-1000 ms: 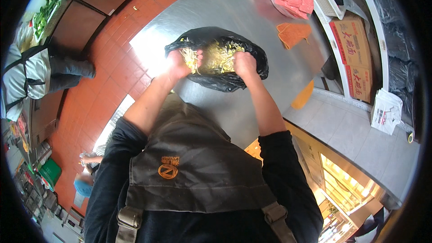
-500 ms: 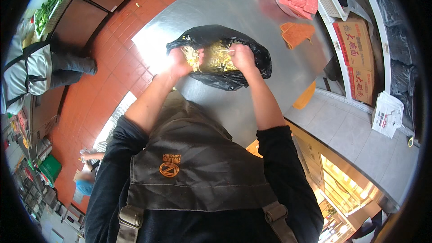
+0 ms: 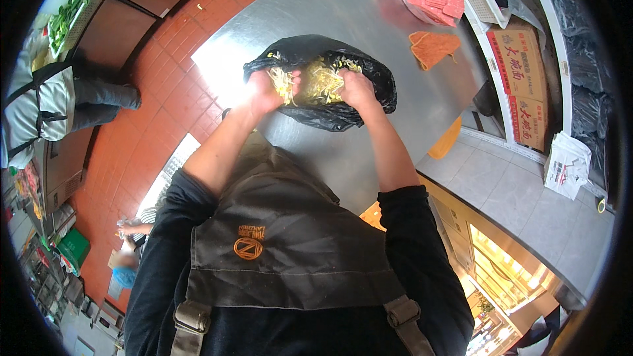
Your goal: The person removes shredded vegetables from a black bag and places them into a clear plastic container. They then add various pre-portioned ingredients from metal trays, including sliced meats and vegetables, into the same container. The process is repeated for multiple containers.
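Bean sprouts (image 3: 326, 81) are coloured white, tipped with yellow | plastic bag (image 3: 310, 46) shown in glossy black | tabletop (image 3: 310, 6) finished in silver-grey | apron (image 3: 297, 224) dyed dark brown, marked with an orange emblem (image 3: 248, 248) | sleeves (image 3: 422, 250) seen in black | cloth (image 3: 433, 49) dyed orange | floor tiles (image 3: 158, 82) coloured brick red, patterned in a grid | cartons (image 3: 529, 69) printed red on tan

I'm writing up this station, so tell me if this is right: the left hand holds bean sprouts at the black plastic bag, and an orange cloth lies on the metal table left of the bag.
Wrong side: the head view shows the orange cloth on the metal table right of the black plastic bag. The left hand does hold bean sprouts at the bag.
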A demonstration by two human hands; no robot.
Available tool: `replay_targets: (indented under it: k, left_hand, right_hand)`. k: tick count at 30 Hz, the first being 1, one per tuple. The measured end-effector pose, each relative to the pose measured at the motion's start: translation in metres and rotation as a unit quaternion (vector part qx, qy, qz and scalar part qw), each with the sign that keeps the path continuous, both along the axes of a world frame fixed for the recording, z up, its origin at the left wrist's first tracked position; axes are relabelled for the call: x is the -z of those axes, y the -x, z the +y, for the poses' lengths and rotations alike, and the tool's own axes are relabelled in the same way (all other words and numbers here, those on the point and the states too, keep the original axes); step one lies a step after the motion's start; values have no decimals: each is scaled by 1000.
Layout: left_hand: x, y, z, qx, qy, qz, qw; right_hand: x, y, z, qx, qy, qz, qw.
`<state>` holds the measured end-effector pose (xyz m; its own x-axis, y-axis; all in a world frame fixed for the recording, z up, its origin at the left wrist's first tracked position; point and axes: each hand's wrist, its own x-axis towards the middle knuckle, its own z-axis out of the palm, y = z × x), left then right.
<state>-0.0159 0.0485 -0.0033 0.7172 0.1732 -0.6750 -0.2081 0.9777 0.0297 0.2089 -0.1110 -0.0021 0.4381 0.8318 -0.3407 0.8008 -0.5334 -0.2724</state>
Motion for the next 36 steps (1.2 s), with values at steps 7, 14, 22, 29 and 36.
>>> replay_targets:
  k: [7,14,22,29,36]
  left_hand:
    - [-1,0,4,-1,13,13,1000]
    - [-2,-3,-2,3,-8,-12,1000]
    - [3,-2,-3,4,0,-8,1000]
    - [1,-5,-5,9,4,0,1000]
    - [4,-10,-9,20,-18,7,1000]
  right_hand:
    - [-9,-28,-6,66,-161,51,983]
    - [11,-46,-18,203,-40,144,968]
    - [-4,-16,7,155,122,108,974]
    - [16,-13,6,210,-12,109,972]
    - [38,-48,-15,327,-39,317,889]
